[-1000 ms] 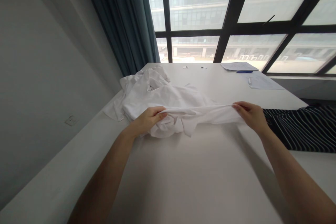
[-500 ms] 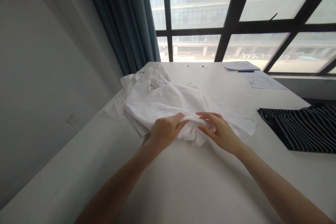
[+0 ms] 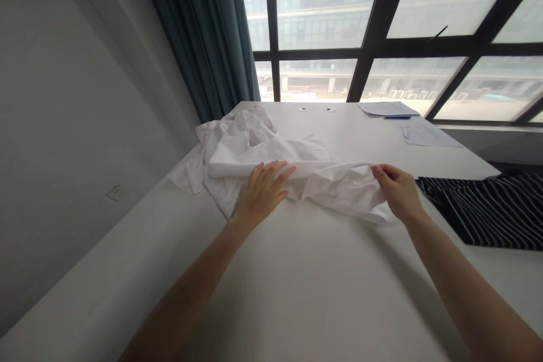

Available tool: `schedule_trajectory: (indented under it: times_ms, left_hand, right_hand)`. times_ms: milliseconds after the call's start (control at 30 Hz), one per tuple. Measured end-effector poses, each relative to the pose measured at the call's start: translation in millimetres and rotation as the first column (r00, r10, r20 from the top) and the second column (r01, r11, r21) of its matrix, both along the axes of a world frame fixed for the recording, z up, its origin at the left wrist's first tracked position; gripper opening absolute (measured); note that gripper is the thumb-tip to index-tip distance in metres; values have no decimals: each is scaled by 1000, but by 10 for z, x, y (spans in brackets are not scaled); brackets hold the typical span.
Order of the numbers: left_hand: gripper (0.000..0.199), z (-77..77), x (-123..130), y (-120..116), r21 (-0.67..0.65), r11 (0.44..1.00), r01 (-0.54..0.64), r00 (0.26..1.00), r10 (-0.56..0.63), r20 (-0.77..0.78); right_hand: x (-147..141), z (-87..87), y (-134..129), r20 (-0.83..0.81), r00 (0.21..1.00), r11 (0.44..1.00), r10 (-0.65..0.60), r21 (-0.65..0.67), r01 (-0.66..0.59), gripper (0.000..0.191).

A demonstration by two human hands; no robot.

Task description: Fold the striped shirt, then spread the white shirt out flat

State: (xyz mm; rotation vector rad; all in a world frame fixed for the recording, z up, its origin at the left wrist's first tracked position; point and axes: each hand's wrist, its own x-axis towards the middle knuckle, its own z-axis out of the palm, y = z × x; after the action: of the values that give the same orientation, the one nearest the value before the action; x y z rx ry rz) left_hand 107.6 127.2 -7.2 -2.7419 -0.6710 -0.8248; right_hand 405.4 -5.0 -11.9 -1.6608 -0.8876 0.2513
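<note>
A crumpled white cloth garment, likely a shirt (image 3: 271, 150), lies on the white table (image 3: 305, 277), with its near part folded into a long horizontal band. My left hand (image 3: 263, 192) rests flat on that band, fingers spread, not gripping. My right hand (image 3: 396, 192) pinches the band's right end between thumb and fingers. Loose folds and a sleeve-like flap spread beyond and left of my left hand.
A black-and-white striped cloth (image 3: 479, 209) lies at the table's right edge. Papers (image 3: 430, 134) and a blue pen (image 3: 397, 117) are at the far right. A wall (image 3: 63, 124) with a socket (image 3: 116, 193) runs along the left, and a window (image 3: 322, 11) is beyond the table.
My hands have moved apart from the middle of the cloth. The left now lies flat on it, the right pinches its right end, and the cloth is drawn into a long band.
</note>
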Motion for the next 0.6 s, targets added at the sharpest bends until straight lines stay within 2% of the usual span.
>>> schedule_trajectory:
  times_ms: [100,167,233,333,400,467,600]
  left_hand:
    - [58,-90,-148,271,-20,989,-147,989,147,5]
    - [49,-155,-259,428,-57,974,-218,976,219,18]
    - [35,-205,-360,554,-108,966,-233,971,237,22]
    - [23,-212,-470,674,-221,961,-165,985,172,13]
    - [25,-148,-518,697,-336,935,-111,992,126,23]
    - [31,-24,-563,671,-473,880,-52,995,88,55]
    - [40,332,-672,513,-683,726,78,985,48,164]
  right_hand:
    - [228,-170,30,-110,994,999,6,-42,-11,34]
    - [336,-290,40,-133,991,996,17,-85,-29,34]
    - [406,-386,42,-129,991,989,34,-138,-52,34]
    - [456,-450,29,-130,989,970,71,-222,-99,36]
    - [477,-426,1,-190,973,951,128,-256,-175,38]
    - [500,-352,-52,-288,933,909,214,-291,-298,40]
    - [547,-129,-219,-500,770,731,396,-336,-594,40]
